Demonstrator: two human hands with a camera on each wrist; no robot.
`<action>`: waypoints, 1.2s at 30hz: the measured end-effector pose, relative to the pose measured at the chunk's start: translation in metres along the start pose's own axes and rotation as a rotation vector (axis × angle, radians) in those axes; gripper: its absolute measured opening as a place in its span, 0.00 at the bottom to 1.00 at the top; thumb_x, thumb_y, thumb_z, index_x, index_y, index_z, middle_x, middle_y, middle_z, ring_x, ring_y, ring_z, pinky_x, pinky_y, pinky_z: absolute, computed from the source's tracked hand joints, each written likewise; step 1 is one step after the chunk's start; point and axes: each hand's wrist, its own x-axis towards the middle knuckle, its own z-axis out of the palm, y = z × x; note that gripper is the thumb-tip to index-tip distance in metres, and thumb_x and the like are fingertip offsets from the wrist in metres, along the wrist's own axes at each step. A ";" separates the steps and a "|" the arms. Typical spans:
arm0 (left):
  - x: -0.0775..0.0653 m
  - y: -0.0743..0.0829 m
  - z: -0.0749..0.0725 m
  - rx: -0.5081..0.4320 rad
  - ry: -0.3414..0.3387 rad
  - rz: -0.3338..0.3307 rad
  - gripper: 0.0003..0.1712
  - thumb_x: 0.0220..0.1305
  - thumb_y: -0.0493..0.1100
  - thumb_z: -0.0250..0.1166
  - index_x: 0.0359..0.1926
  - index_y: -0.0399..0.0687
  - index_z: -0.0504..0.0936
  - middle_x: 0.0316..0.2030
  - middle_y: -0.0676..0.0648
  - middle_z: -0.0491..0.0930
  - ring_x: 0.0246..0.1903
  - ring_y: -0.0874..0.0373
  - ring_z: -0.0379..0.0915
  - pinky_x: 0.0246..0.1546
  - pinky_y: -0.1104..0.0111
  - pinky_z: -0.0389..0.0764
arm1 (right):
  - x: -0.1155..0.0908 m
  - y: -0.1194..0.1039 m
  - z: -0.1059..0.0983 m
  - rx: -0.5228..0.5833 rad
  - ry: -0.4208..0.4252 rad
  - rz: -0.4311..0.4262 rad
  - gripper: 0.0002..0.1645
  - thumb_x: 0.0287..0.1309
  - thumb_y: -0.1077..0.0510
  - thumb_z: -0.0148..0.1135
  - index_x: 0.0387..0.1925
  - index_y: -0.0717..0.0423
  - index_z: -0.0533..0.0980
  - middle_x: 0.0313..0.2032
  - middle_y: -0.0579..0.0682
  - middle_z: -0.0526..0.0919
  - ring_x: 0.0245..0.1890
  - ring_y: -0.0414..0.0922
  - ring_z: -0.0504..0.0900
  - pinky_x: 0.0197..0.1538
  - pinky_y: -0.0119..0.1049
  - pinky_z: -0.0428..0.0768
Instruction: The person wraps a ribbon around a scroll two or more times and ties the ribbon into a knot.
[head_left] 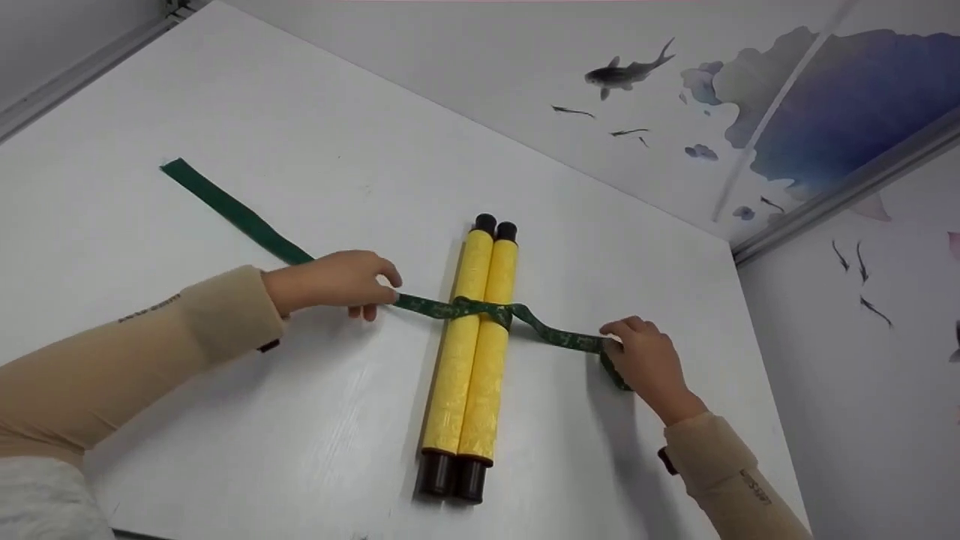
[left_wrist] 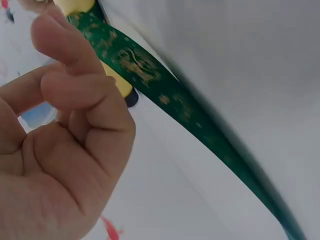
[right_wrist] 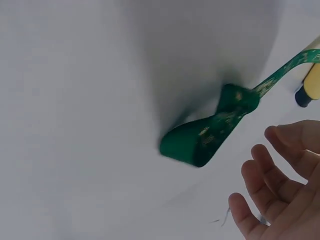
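Two yellow scrolls [head_left: 480, 375] with dark end knobs lie side by side on the white table. A green ribbon [head_left: 556, 336] with a gold pattern crosses around their middle, its ends reaching out to both sides. To the left, my left hand [head_left: 341, 283] hovers over the ribbon with loosely bent fingers; in the left wrist view the ribbon [left_wrist: 150, 82] runs past the fingers, not visibly pinched. On the other side, my right hand [head_left: 646, 361] is beside the ribbon's right end. The right wrist view shows its fingers spread apart from the folded green end [right_wrist: 187, 145].
The ribbon's long left tail [head_left: 232, 214] stretches across the white table [head_left: 300, 450] toward the far left. Behind the table's far edge stands a white wall [head_left: 480, 60] with painted fish and a blue-purple leaf.
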 end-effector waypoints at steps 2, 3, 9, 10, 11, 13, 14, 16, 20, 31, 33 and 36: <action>0.009 0.014 0.009 0.103 0.033 0.039 0.21 0.57 0.46 0.54 0.51 0.43 0.72 0.36 0.44 0.78 0.38 0.53 0.71 0.40 0.61 0.70 | 0.012 -0.017 0.001 0.046 0.001 -0.049 0.12 0.46 0.64 0.61 0.37 0.54 0.77 0.36 0.52 0.77 0.33 0.50 0.75 0.32 0.44 0.72; 0.013 0.018 0.012 0.156 0.059 0.052 0.21 0.56 0.46 0.55 0.50 0.44 0.74 0.39 0.44 0.77 0.41 0.53 0.68 0.41 0.61 0.69 | 0.018 -0.025 0.001 0.066 -0.008 -0.077 0.13 0.47 0.63 0.60 0.39 0.54 0.76 0.37 0.52 0.77 0.35 0.49 0.75 0.34 0.44 0.73; 0.034 0.030 0.018 0.258 -0.020 0.068 0.19 0.52 0.49 0.59 0.45 0.47 0.78 0.41 0.48 0.76 0.41 0.52 0.66 0.41 0.56 0.65 | 0.042 -0.065 0.006 0.285 -0.242 -0.101 0.23 0.57 0.53 0.51 0.55 0.50 0.66 0.53 0.49 0.69 0.52 0.46 0.67 0.51 0.43 0.67; 0.036 0.031 0.019 0.249 -0.040 0.061 0.18 0.52 0.48 0.59 0.44 0.47 0.79 0.40 0.49 0.77 0.41 0.53 0.67 0.42 0.55 0.64 | 0.045 -0.069 0.008 0.342 -0.292 -0.070 0.24 0.59 0.51 0.49 0.57 0.49 0.64 0.55 0.48 0.67 0.55 0.46 0.65 0.53 0.44 0.65; 0.038 0.031 0.019 0.239 -0.058 0.054 0.17 0.52 0.48 0.60 0.43 0.47 0.79 0.39 0.50 0.77 0.39 0.54 0.68 0.44 0.54 0.63 | 0.048 -0.071 0.009 0.389 -0.335 -0.039 0.25 0.60 0.49 0.47 0.59 0.47 0.62 0.56 0.47 0.66 0.56 0.45 0.63 0.55 0.44 0.63; 0.039 0.031 0.020 0.211 -0.079 0.036 0.15 0.50 0.47 0.61 0.40 0.47 0.80 0.35 0.51 0.78 0.36 0.56 0.68 0.47 0.50 0.59 | 0.052 -0.074 0.013 0.473 -0.401 0.030 0.27 0.60 0.46 0.44 0.60 0.45 0.59 0.56 0.45 0.66 0.57 0.44 0.62 0.57 0.44 0.61; 0.039 0.031 0.020 0.203 -0.086 0.027 0.14 0.50 0.47 0.62 0.38 0.47 0.81 0.32 0.52 0.78 0.35 0.56 0.68 0.48 0.49 0.58 | 0.054 -0.074 0.014 0.500 -0.422 0.057 0.27 0.60 0.45 0.42 0.61 0.44 0.59 0.55 0.45 0.67 0.57 0.43 0.62 0.57 0.44 0.60; 0.038 0.031 0.019 0.198 -0.100 0.023 0.12 0.50 0.46 0.62 0.35 0.46 0.81 0.27 0.52 0.77 0.31 0.57 0.66 0.48 0.48 0.56 | 0.056 -0.073 0.017 0.544 -0.440 0.089 0.27 0.60 0.43 0.41 0.60 0.44 0.60 0.52 0.45 0.69 0.54 0.43 0.64 0.55 0.44 0.62; 0.034 0.030 0.015 0.135 -0.139 0.064 0.11 0.52 0.48 0.61 0.32 0.46 0.81 0.25 0.52 0.74 0.28 0.59 0.63 0.38 0.61 0.64 | 0.054 -0.066 0.016 0.588 -0.435 0.115 0.25 0.60 0.43 0.42 0.56 0.45 0.65 0.43 0.47 0.71 0.43 0.44 0.67 0.46 0.41 0.67; 0.021 0.049 0.002 -0.305 -0.031 0.256 0.18 0.54 0.57 0.56 0.40 0.53 0.80 0.44 0.54 0.74 0.46 0.59 0.65 0.48 0.63 0.65 | 0.050 -0.051 0.006 0.637 -0.429 0.237 0.16 0.58 0.50 0.50 0.48 0.44 0.72 0.39 0.48 0.71 0.39 0.45 0.64 0.39 0.37 0.65; 0.021 0.050 0.004 -0.377 -0.024 0.315 0.20 0.54 0.59 0.56 0.40 0.52 0.79 0.43 0.55 0.74 0.47 0.60 0.64 0.49 0.64 0.64 | 0.049 -0.049 0.004 0.650 -0.444 0.240 0.17 0.57 0.49 0.50 0.48 0.45 0.72 0.39 0.47 0.71 0.40 0.45 0.64 0.40 0.38 0.65; 0.025 0.050 0.007 -0.500 -0.033 0.429 0.23 0.56 0.59 0.54 0.38 0.45 0.78 0.43 0.54 0.75 0.47 0.61 0.65 0.49 0.65 0.64 | 0.048 -0.046 0.000 0.653 -0.447 0.221 0.18 0.56 0.47 0.51 0.47 0.45 0.73 0.38 0.46 0.72 0.39 0.45 0.64 0.40 0.38 0.65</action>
